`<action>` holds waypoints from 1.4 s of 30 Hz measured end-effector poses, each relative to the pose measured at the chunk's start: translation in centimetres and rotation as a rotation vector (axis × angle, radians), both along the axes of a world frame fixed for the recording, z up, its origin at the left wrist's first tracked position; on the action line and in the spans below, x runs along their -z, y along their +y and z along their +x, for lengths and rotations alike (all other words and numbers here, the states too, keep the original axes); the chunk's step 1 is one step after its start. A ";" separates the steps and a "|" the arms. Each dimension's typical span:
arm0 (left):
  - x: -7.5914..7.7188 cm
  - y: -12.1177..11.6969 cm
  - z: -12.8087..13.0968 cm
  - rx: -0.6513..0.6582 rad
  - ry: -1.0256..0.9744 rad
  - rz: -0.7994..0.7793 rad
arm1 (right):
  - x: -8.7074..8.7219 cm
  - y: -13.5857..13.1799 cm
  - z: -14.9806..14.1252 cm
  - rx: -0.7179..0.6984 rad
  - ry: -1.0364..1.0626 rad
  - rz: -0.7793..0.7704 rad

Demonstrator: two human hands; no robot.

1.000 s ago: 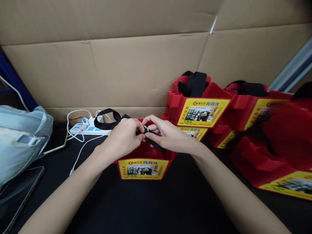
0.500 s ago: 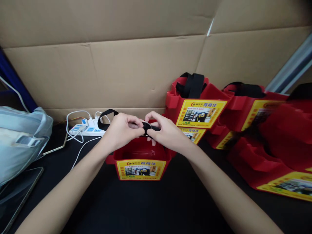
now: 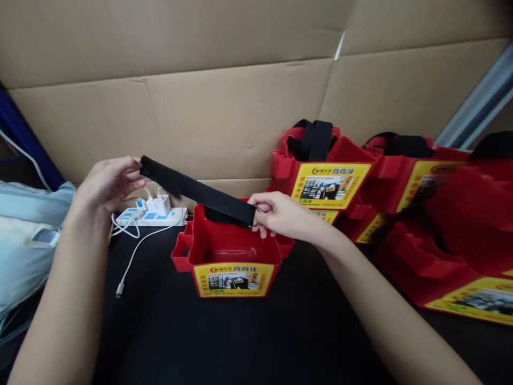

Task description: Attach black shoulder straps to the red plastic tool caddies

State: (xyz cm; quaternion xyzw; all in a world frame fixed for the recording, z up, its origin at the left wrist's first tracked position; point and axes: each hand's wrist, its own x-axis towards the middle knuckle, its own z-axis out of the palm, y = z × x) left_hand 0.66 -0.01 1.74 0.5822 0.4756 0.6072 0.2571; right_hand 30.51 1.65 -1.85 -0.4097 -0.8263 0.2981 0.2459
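Left hand (image 3: 114, 182): raised on the left, well clear of the desk (image 3: 240, 342); fingers pinching the left end of the black strap (image 3: 196, 190).
Right hand (image 3: 280, 216): above the box's far right part; fingers curled, pinching the strap's right end at a metal ring (image 3: 252, 226), mostly hidden.
Strap: stretched between the hands, sloping down from left to right, over the far edge of the red box.
Red box (image 3: 220, 240): upright on the desk, mid-scene, opening up, yellow label (image 3: 236, 280) on the near face; side pocket (image 3: 182, 254) at left.
Far left: white power strip (image 3: 172, 216) with plugs; white cable (image 3: 136, 251) trailing nearer.
Left edge: pale bag (image 3: 24, 240).
Right: more red boxes (image 3: 282, 167), some stacked, black straps on several.
Far side: cardboard (image 3: 200, 117) backing.
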 end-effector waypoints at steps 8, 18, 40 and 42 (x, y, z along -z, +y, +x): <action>1.2 -1.7 6.1 0.543 0.427 0.201 | -0.4 0.1 -0.2 -0.247 0.192 -0.119; 2.8 0.1 8.6 0.329 0.866 0.311 | -0.2 0.1 -0.4 -0.382 0.250 -0.025; 2.5 0.2 7.8 0.438 0.544 0.158 | 1.3 0.8 -1.7 -0.379 0.349 -0.052; 2.8 0.4 8.0 0.433 0.484 0.158 | 1.2 0.8 -1.7 -0.447 0.288 -0.074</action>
